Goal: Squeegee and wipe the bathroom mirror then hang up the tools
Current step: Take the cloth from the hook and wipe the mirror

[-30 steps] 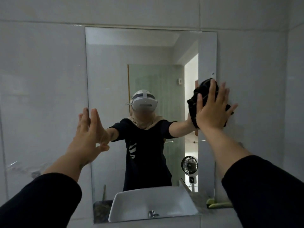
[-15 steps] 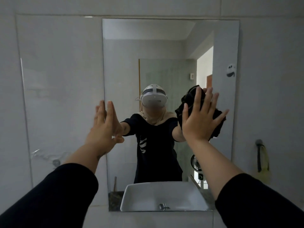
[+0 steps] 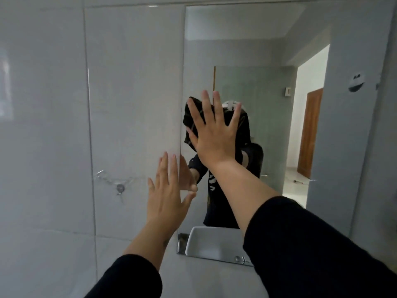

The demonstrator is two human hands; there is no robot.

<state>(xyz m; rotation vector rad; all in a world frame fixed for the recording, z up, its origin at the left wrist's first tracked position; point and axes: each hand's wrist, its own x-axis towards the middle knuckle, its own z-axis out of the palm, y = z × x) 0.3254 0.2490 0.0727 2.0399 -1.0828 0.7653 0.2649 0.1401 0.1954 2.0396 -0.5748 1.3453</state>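
Note:
The bathroom mirror (image 3: 266,50) hangs on the grey tiled wall ahead and to the right. My right hand (image 3: 213,134) is spread flat and presses a black cloth (image 3: 190,117) against the glass near the mirror's left edge. My left hand (image 3: 168,196) is lower, with its fingers apart and nothing in it, braced against the mirror's left edge where it meets the tile. No squeegee is in view.
A small metal hook (image 3: 120,187) sticks out of the tile left of the mirror. The mirror reflects a white basin (image 3: 214,244), a doorway and a wooden door (image 3: 309,134). A small white sticker (image 3: 356,82) sits at the mirror's right side.
My right hand has swept the cloth leftward across the mirror, from the right edge to near the left edge. My view has swung left and closer. My left hand stays at the left edge.

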